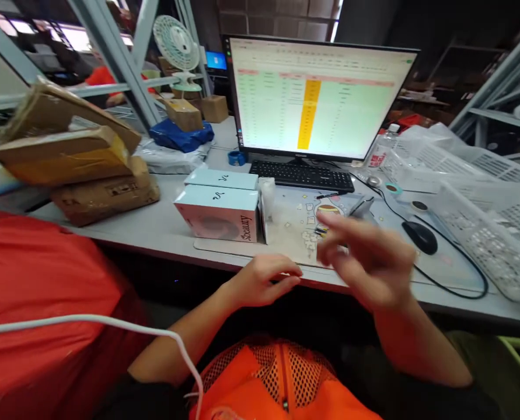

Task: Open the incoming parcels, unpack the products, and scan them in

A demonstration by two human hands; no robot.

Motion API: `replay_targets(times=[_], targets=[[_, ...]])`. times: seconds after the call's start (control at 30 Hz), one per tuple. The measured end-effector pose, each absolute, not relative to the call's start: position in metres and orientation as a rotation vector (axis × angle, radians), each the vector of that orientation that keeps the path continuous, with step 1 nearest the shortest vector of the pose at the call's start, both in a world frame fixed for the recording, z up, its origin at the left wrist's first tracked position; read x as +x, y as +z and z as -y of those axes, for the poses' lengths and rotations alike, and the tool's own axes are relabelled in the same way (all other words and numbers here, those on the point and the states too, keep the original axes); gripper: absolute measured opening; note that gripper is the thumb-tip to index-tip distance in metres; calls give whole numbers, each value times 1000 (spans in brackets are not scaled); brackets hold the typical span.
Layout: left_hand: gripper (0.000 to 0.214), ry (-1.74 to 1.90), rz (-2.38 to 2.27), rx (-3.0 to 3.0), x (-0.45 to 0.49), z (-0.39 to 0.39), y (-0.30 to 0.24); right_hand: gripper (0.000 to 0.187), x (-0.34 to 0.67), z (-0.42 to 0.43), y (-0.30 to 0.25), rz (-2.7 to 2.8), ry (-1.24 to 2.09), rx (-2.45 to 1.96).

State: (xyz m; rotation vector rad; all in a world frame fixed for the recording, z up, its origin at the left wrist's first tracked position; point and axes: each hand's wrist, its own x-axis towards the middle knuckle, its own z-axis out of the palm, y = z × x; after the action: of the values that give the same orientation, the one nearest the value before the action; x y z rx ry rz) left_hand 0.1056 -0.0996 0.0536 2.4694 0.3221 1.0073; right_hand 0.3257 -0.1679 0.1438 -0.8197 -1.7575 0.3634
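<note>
My left hand (pixel 264 283) rests at the front edge of the grey desk (pixel 155 224), fingers curled loosely, nothing visible in it. My right hand (pixel 367 256) hovers above the desk mat (pixel 295 230), blurred by motion, with fingers spread and bent. Just beyond the left hand stand two pale blue and pink boxes (pixel 220 210), the nearer one printed with script lettering. A black keyboard (pixel 301 175) and a monitor (pixel 316 96) showing a green spreadsheet sit behind them. A black mouse (pixel 420 236) lies to the right of the right hand.
Brown taped parcels (pixel 76 157) are piled at the left. White plastic baskets (pixel 482 221) fill the right side, with a water bottle (pixel 380 149) and tape rolls nearby. A small fan (pixel 176 49), cardboard boxes and a blue bag stand at the back. A white cable crosses my orange vest.
</note>
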Motion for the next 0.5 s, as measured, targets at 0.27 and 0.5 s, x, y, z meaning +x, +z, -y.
replay_targets(times=[0.27,0.5], targets=[[86,766,-1122,2798,31,13,147,101,299,18,113,2052,533,-1040],[98,51,-1573,2788,30,-26,132,96,285,-31,87,2157,659,-1040]])
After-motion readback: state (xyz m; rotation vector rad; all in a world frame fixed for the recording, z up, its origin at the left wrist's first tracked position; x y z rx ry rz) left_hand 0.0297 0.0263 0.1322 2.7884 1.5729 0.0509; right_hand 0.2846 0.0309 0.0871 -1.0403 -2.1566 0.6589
